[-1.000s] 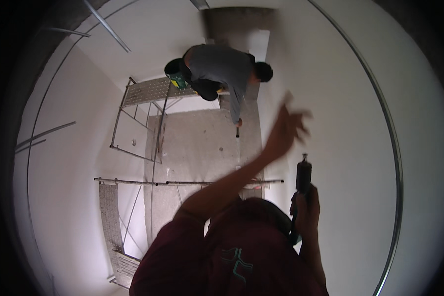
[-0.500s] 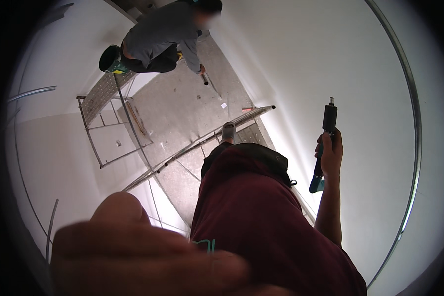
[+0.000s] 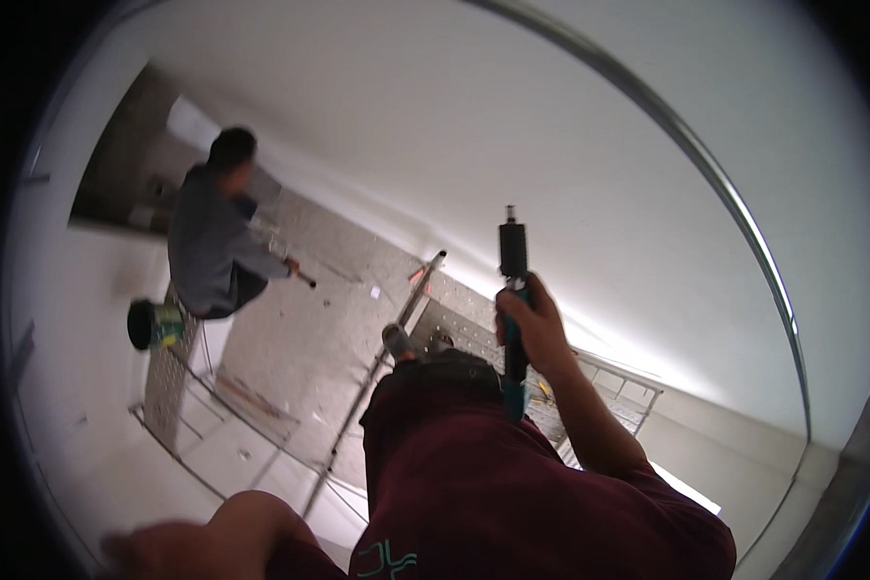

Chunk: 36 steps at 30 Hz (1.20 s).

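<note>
My right hand (image 3: 536, 324) is closed round the middle of a slim black-and-teal handheld tool (image 3: 514, 251). The tool stands upright in front of me, with a ribbed black cylinder and a narrow metal tip at its top. Its lower end is teal and overlaps my maroon shirt (image 3: 473, 474). At the lower left, my left hand (image 3: 159, 549) is blurred and cut by the frame edge, so its fingers and anything in them cannot be made out.
Below me are scaffold bars (image 3: 362, 401) and a perforated platform (image 3: 464, 333). A person in grey (image 3: 208, 242) crouches at the left, holding a dark tube-like thing, with a green bucket (image 3: 145, 324) close behind. A curved-looking metal channel (image 3: 686, 135) runs along the white surface.
The view has turned, bringing the person and bucket lower and farther left. The tool in my right hand now appears nearer the middle. My left hand has dropped away from close to the camera.
</note>
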Each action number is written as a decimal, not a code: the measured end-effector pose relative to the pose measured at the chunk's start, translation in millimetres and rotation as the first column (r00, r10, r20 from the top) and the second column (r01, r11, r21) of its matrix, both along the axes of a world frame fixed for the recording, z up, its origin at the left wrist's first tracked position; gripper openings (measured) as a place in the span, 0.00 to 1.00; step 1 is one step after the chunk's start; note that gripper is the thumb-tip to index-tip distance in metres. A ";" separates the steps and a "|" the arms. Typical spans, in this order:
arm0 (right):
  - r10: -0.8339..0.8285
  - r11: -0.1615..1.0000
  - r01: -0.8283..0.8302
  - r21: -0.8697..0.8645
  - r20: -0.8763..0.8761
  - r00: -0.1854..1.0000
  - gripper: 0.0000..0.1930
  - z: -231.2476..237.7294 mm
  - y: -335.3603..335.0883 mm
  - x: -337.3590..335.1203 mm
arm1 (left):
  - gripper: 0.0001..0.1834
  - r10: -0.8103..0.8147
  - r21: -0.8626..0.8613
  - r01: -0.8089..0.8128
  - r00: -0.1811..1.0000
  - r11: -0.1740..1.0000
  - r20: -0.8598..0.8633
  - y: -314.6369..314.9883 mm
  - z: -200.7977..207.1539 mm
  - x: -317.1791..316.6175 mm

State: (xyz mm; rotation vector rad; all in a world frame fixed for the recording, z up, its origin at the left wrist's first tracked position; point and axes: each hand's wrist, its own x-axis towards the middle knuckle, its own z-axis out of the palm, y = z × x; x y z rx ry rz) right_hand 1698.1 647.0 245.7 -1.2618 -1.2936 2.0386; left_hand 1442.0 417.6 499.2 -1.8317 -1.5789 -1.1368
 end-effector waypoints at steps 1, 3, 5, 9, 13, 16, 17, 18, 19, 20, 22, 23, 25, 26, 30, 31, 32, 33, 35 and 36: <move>-0.024 0.998 0.020 -0.052 -0.075 0.997 0.14 5.2 -7.6 -4.6 | 0.17 0.177 -0.100 -0.194 0.972 0.976 -0.153 -5.5 -9.1 -15.6; -0.051 0.987 0.023 -0.156 -0.179 0.982 0.15 18.1 -7.5 -11.0 | 0.13 0.131 0.017 -0.135 0.980 0.991 0.148 62.7 -48.6 -7.4; -0.051 0.988 0.027 -0.155 -0.152 0.987 0.16 20.6 -11.2 7.7 | 0.14 0.010 0.021 -0.014 0.983 1.000 0.186 147.7 -90.8 -2.5; -0.050 0.995 0.037 -0.092 -0.144 0.988 0.18 25.9 -27.7 36.0 | 0.21 -0.120 0.052 0.125 0.990 0.991 -0.079 282.0 -141.8 -1.3; -0.189 0.982 0.178 -0.067 -0.224 0.956 0.21 27.1 -32.1 68.1 | 0.20 -0.194 0.156 0.240 0.946 0.958 -0.260 385.9 -161.1 -8.9; -0.229 0.973 0.219 -0.069 -0.262 0.938 0.24 13.2 -45.1 93.6 | 0.19 -0.147 0.207 0.237 0.916 0.949 -0.373 427.0 -184.1 -11.0; -0.261 0.965 0.249 -0.078 -0.262 0.929 0.23 1.5 -54.3 106.1 | 0.19 -0.140 0.243 0.240 0.920 0.940 -0.365 443.7 -191.6 -4.2; -0.265 0.964 0.248 -0.093 -0.290 0.920 0.23 -8.2 -66.8 113.9 | 0.19 -0.111 0.274 0.221 0.924 0.936 -0.366 446.8 -191.4 -7.8; -0.264 0.962 0.231 -0.144 -0.296 0.918 0.18 -2.9 -73.4 114.8 | 0.18 -0.083 0.317 0.212 0.923 0.925 -0.375 451.9 -192.6 -8.0; -0.208 0.972 0.162 -0.169 -0.305 0.929 0.14 -9.6 -82.1 120.9 | 0.18 -0.053 0.351 0.199 0.922 0.915 -0.384 450.8 -195.8 -9.9; -0.060 0.984 0.016 -0.179 -0.243 0.968 0.14 -28.2 -96.2 131.5 | 0.17 0.023 0.427 0.149 0.927 0.892 -0.373 459.0 -203.2 -4.5; -0.002 0.982 -0.045 -0.183 -0.247 0.969 0.16 -41.9 -104.6 134.8 | 0.18 0.030 0.436 0.146 0.928 0.888 -0.370 460.3 -206.0 -5.1; 0.058 0.978 -0.103 -0.183 -0.240 0.969 0.18 -64.1 -125.2 142.7 | 0.18 0.031 0.458 0.146 0.933 0.877 -0.357 463.2 -209.9 -5.4; 0.064 0.976 -0.111 -0.186 -0.239 0.969 0.20 -73.4 -138.4 145.4 | 0.17 0.032 0.463 0.147 0.933 0.874 -0.357 462.4 -212.5 -9.3; 0.142 0.977 -0.145 0.155 0.026 0.989 0.41 -60.5 -139.1 137.0 | 0.16 0.004 0.505 0.199 0.928 0.840 -0.372 475.5 -211.6 -8.7; 0.242 0.969 -0.237 -0.066 0.081 0.967 0.46 -67.7 -136.5 146.8 | 0.15 -0.018 0.505 0.215 0.930 0.836 -0.367 477.2 -212.7 -10.0; 0.180 0.980 -0.190 0.067 0.126 0.975 0.37 -81.4 -132.6 149.7 | 0.15 -0.025 0.496 0.229 0.923 0.838 -0.384 481.4 -212.9 -10.4; 0.096 0.971 -0.132 0.200 0.177 0.979 0.28 -101.1 -131.1 151.5 | 0.14 -0.014 0.509 0.214 0.929 0.834 -0.369 487.2 -215.3 -6.1; 0.009 0.984 -0.058 0.168 0.277 0.961 0.24 -103.8 -119.7 157.3 | 0.16 -0.059 0.477 0.240 0.930 0.846 -0.363 492.1 -225.2 -13.0; 0.064 0.995 -0.092 0.048 0.416 0.907 0.31 -105.8 -111.6 161.9 | 0.15 -0.105 0.492 0.286 0.926 0.822 -0.363 495.6 -225.4 -15.4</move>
